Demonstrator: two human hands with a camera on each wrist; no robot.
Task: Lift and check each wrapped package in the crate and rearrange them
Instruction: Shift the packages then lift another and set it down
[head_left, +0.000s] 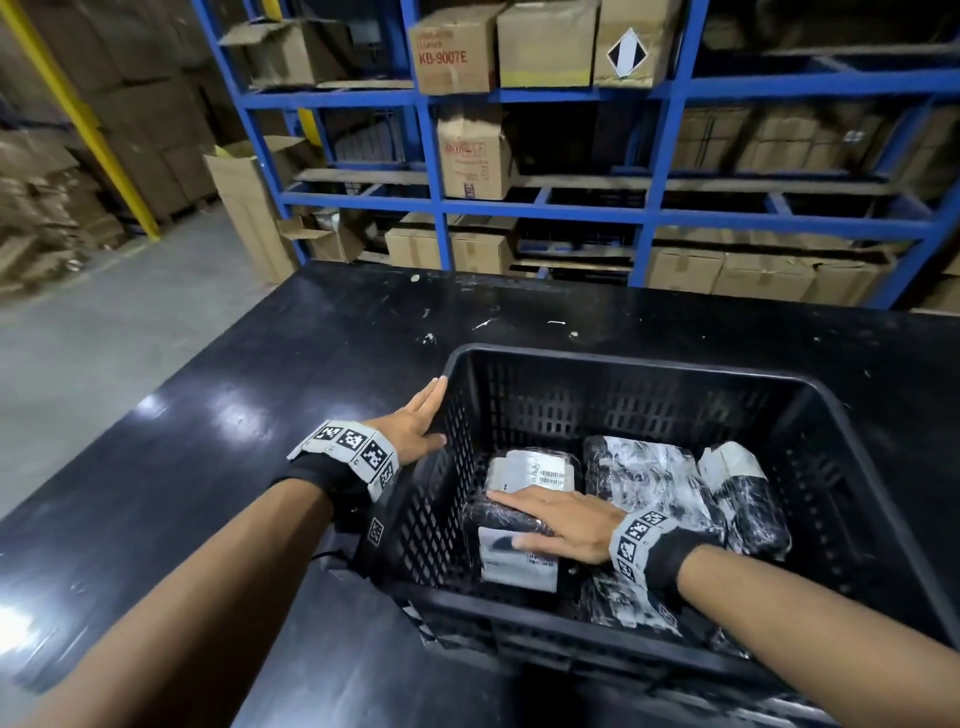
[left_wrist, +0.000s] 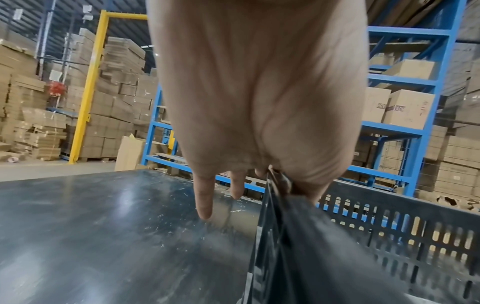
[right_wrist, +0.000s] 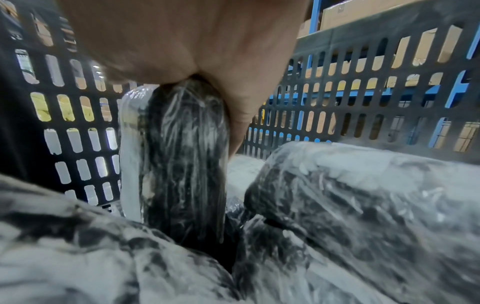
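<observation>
A black slotted crate (head_left: 649, 364) stands on a black table (head_left: 260, 415) and holds several packages wrapped in clear film. My right hand (head_left: 506, 519) is inside at the crate's left. It grips one wrapped package (head_left: 519, 564) with a white label, tilted up on its edge. The right wrist view shows this package (right_wrist: 182, 154) held between thumb and palm of the right hand (right_wrist: 207, 51). My left hand (head_left: 431, 410) rests on the crate's left rim with straight fingers. Seen from the left wrist, the left hand (left_wrist: 259, 102) straddles the crate rim (left_wrist: 337, 236).
Other wrapped packages lie behind (head_left: 530, 470), in the middle (head_left: 644, 467), at the right (head_left: 743, 493) and near the front wall (head_left: 623, 603). Blue racking (head_left: 649, 208) with cardboard boxes stands behind the table. Bare tabletop extends left of the crate.
</observation>
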